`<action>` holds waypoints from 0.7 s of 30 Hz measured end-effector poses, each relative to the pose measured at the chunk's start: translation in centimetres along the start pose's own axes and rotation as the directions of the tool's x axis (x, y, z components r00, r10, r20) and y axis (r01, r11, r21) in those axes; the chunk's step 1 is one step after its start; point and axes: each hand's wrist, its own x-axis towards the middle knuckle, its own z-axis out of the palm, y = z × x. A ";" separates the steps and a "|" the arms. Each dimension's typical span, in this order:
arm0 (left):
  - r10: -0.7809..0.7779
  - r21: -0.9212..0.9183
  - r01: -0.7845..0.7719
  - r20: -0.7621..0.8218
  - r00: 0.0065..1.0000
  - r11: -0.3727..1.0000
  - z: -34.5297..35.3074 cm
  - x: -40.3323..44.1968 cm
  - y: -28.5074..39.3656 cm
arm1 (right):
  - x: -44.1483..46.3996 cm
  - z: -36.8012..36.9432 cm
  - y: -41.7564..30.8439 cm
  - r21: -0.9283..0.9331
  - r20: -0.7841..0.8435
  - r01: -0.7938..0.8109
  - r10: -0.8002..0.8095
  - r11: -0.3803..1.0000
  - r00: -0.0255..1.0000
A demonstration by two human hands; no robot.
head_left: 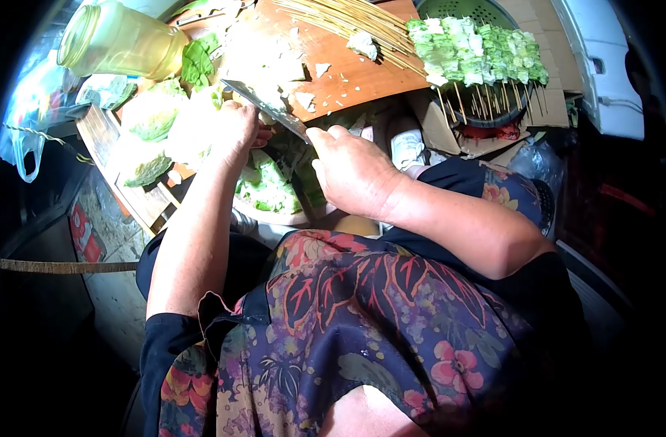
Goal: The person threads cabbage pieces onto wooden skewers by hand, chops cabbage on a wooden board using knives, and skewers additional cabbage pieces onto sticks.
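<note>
My right hand (351, 169) is wrapped round the handle of a knife (269, 111), whose blade points up and left towards my other hand. Beside the blade tip, my left hand (238, 127) has its fingers curled at the edge of pale cabbage (194, 131); glare hides what they hold, if anything. Cabbage pieces (263, 186) lie in a bowl (285, 218) below the two hands. White scraps (304, 99) are scattered on the orange-brown board (362, 89) in front of me.
Wooden sticks (347, 25) lie across the board. Skewered cabbage (478, 54) rests over a green colander (486, 10) at the right. At the upper left are a glass jar (125, 40) and a blue plastic bag (38, 109). Cabbage halves (147, 156) sit on a wooden crate (100, 135).
</note>
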 end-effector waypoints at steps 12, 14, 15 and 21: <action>-0.014 0.036 0.012 0.057 0.998 0.999 -0.4 -0.8 1.3 | 1.2 0.0 -0.6 0.137 0.020 -0.052 0.049 0.989 0.999; -0.036 0.043 0.032 0.080 0.996 0.999 -0.5 -0.6 1.3 | 1.6 0.0 -0.6 0.145 0.036 -0.060 0.056 0.988 0.998; -0.030 0.022 0.029 0.068 0.997 0.999 -0.5 -0.7 1.3 | 1.7 0.0 -0.6 0.145 0.037 -0.060 0.056 0.988 0.998; -0.029 0.005 0.029 0.062 0.998 1.000 -0.6 -0.7 1.5 | 3.2 0.0 -0.3 0.139 0.053 -0.013 0.006 0.990 0.999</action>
